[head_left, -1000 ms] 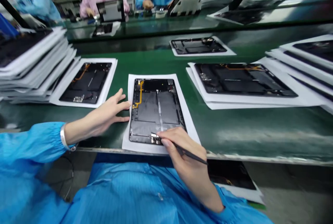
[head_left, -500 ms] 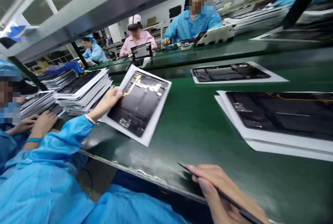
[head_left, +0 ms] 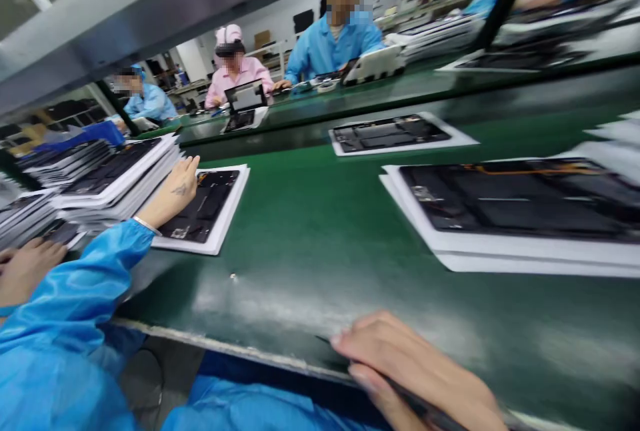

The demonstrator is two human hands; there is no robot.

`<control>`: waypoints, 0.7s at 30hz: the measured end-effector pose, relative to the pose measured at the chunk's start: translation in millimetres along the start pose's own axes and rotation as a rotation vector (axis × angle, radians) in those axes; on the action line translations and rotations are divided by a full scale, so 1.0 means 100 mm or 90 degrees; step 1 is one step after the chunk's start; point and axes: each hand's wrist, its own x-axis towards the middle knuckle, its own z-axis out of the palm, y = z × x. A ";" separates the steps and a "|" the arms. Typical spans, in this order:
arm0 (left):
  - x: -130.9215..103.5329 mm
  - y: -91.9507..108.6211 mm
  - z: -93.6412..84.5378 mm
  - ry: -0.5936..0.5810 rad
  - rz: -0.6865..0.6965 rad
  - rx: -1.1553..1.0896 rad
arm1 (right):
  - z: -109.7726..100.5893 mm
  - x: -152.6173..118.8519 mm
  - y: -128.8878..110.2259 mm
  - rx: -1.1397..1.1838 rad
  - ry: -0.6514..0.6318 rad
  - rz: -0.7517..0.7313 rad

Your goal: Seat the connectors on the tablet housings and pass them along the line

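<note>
My left hand [head_left: 176,189] is over the left edge of a dark panel on white sheets [head_left: 215,201], beside a tall stack. Its fingers point away from me and look slightly apart, with nothing visible between them. Low on the right, my right hand [head_left: 395,357] is closed around dark tweezers [head_left: 415,404]; their thin tip sticks out to the left, just above the green table [head_left: 300,271] near its front edge.
Stacked panels with white sheets [head_left: 115,174] stand at the left. A larger panel [head_left: 525,201] lies at the right, another [head_left: 390,132] behind it. A co-worker's hand [head_left: 33,267] is at the far left. People sit across the table beneath a grey beam [head_left: 175,4].
The panel my left hand was holding up tilted now lies flat by the stack, and that hand has released it. The view has turned right. My right hand still has the tweezers.
</note>
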 end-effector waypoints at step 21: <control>2.19 3.01 1.72 -0.189 0.037 -0.143 | 0.09 0.47 0.54 0.182 -0.119 0.268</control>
